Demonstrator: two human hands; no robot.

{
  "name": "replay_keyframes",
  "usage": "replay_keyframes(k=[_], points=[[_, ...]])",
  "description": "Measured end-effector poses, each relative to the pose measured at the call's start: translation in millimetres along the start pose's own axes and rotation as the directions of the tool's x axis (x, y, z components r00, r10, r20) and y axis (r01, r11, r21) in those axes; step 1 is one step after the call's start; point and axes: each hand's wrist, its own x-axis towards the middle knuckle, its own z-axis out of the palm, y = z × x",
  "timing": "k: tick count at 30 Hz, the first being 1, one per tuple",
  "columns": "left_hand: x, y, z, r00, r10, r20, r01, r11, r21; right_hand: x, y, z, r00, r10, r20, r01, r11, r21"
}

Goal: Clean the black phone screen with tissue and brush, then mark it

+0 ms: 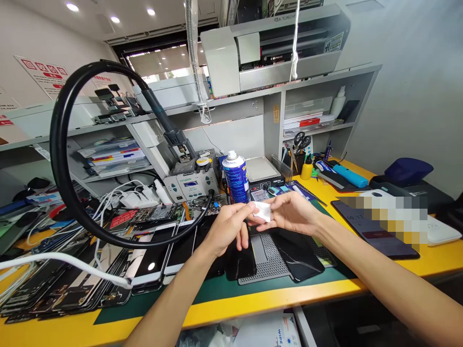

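A small white wipe or piece of tissue (pixel 262 211) is held between both hands above the bench. My left hand (pixel 233 226) pinches its left edge between thumb and fingers. From the right, my right hand (pixel 292 212) closes its fingertips on the other side of it. Below the hands, a black phone (pixel 297 255) with a cracked-looking line lies on a grey perforated pad (pixel 265 274). Another dark phone screen (pixel 241 265) lies to its left. Just behind the hands stands a blue spray can (pixel 236 178) with a white nozzle.
Stacked phone parts (pixel 72 284) and white-framed phones (pixel 154 258) cover the left side. A thick black hose (pixel 60 144) loops up from the grey hot-air station (pixel 190 185). To the right lies a large dark phone (pixel 376 231), with a yellow bottle (pixel 306 169) farther back.
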Motion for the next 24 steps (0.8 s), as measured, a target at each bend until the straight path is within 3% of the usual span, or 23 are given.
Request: replay_keyframes(k=[7,14,24], points=[[-1.4,0.0,0.1,1.000,0.019,-0.007,-0.018,0.999,0.043,2.0,5.8,1.0,0.994,-0.017,-0.109,0.005,0.994,-0.110],[-0.1,-3.8,-6.2,0.989,0.046,-0.138,-0.041,0.999,0.036,-0.5,2.8,3.0,0.996,0.020,-0.086,-0.034,0.987,-0.157],[-3.3,-4.2,-4.1,0.996,-0.084,-0.021,0.083,0.995,-0.056,-2.0,3.5,3.4,1.000,0.001,-0.016,-0.006,0.961,-0.276]])
